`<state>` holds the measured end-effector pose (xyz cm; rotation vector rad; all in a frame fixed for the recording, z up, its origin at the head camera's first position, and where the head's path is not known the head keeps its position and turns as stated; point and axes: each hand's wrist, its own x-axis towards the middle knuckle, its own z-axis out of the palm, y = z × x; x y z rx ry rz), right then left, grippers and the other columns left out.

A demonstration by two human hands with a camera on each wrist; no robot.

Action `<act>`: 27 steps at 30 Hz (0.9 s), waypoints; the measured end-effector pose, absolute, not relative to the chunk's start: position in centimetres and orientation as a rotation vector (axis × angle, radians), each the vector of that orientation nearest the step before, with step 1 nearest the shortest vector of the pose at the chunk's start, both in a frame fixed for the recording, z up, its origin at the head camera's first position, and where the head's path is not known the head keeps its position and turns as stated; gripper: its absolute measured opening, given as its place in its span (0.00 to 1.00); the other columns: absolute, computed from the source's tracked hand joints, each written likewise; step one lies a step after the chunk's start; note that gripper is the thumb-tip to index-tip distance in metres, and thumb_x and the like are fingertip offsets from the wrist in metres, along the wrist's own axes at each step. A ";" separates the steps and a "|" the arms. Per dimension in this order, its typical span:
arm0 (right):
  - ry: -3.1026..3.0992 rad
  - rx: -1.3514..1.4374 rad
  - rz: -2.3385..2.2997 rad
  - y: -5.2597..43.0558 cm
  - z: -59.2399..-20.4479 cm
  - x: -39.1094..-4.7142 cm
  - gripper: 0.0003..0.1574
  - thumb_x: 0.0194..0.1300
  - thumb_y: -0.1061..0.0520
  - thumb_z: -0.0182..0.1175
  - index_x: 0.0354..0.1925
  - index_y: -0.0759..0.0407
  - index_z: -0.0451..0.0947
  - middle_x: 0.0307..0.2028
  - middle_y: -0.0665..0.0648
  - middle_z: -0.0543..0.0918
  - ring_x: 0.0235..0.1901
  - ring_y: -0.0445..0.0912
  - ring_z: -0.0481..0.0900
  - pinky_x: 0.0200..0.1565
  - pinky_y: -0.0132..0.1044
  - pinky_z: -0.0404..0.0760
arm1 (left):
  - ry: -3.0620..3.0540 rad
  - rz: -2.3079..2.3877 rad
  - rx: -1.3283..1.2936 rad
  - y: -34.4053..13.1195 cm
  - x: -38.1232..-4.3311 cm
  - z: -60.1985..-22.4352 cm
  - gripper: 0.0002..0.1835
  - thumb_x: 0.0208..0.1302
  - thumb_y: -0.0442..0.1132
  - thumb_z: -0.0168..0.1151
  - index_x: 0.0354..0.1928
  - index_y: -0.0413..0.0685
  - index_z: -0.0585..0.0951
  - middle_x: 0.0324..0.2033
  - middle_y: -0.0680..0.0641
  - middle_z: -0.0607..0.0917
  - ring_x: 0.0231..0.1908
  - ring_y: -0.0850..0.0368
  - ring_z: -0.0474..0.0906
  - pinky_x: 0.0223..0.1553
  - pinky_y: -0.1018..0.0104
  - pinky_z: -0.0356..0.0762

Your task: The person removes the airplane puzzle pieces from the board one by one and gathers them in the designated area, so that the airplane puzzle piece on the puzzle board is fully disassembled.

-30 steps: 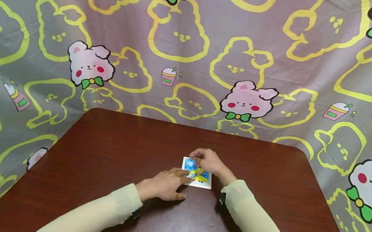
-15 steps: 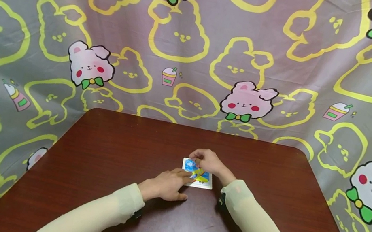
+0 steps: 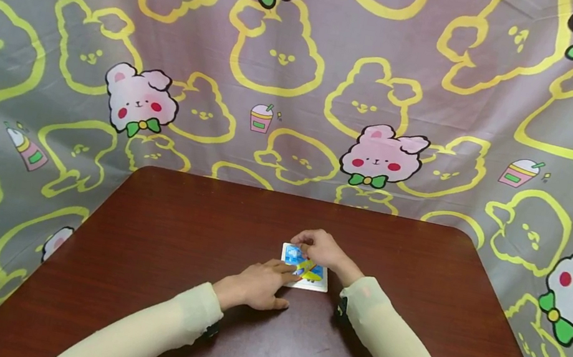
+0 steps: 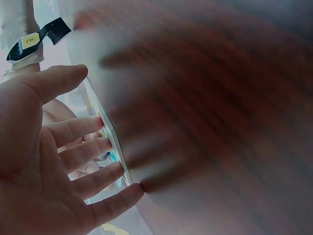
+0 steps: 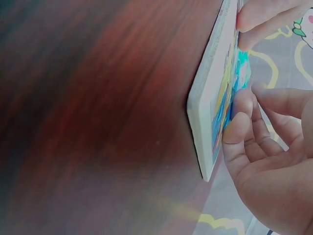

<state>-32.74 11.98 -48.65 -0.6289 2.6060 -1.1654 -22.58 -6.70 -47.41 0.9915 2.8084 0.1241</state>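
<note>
A picture board [image 3: 321,287], probably a flat puzzle, lies on the table with a white border and a blue and yellow picture. Its pale edge shows close up in the right wrist view. My left hand [image 3: 254,284] reaches in from the left, fingers stretched and spread, fingertips on the board's left part. Over the upper right part is my right hand [image 3: 324,249], its fingers curled in toward the thumb. They appear to pinch a small blue-green piece [image 5: 243,69] at the picture's surface. The hand hides most of that piece and part of the picture.
The dark brown wooden table [image 3: 188,219] has rounded far corners. A grey cloth curtain [image 3: 310,37] printed with yellow outlines and rabbit heads hangs behind it and along both sides. Light sleeves cover both arms, with a dark strap [image 4: 24,46] at the right wrist.
The board has slid very slightly to the right, and my left hand has shifted a little the same way. My right hand stays almost still over the board.
</note>
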 end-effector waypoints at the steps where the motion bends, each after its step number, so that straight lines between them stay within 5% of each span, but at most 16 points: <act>1: 2.609 -0.632 -1.159 12.0 -48.6 -32.8 0.13 0.69 0.65 0.56 0.47 0.60 0.85 0.41 0.57 0.88 0.28 0.40 0.80 0.31 0.32 0.79 | 2.807 0.124 0.989 -6.7 -22.6 -47.4 0.34 0.65 0.58 0.63 0.71 0.59 0.71 0.73 0.51 0.69 0.72 0.50 0.64 0.59 0.44 0.77; 16: 2.592 -0.685 -1.080 12.1 -48.1 -33.0 0.18 0.67 0.66 0.53 0.50 0.61 0.86 0.30 0.57 0.85 0.24 0.40 0.75 0.27 0.32 0.73 | 2.816 0.124 0.993 -6.6 -22.7 -47.3 0.34 0.65 0.58 0.63 0.71 0.58 0.71 0.73 0.51 0.69 0.72 0.49 0.64 0.60 0.44 0.77; 27: 2.584 -0.687 -1.086 11.9 -48.3 -33.1 0.17 0.66 0.66 0.54 0.48 0.60 0.86 0.31 0.55 0.85 0.26 0.41 0.76 0.30 0.33 0.75 | 2.814 0.122 0.987 -6.7 -22.6 -47.3 0.34 0.65 0.58 0.63 0.71 0.59 0.71 0.73 0.51 0.69 0.72 0.50 0.64 0.60 0.44 0.77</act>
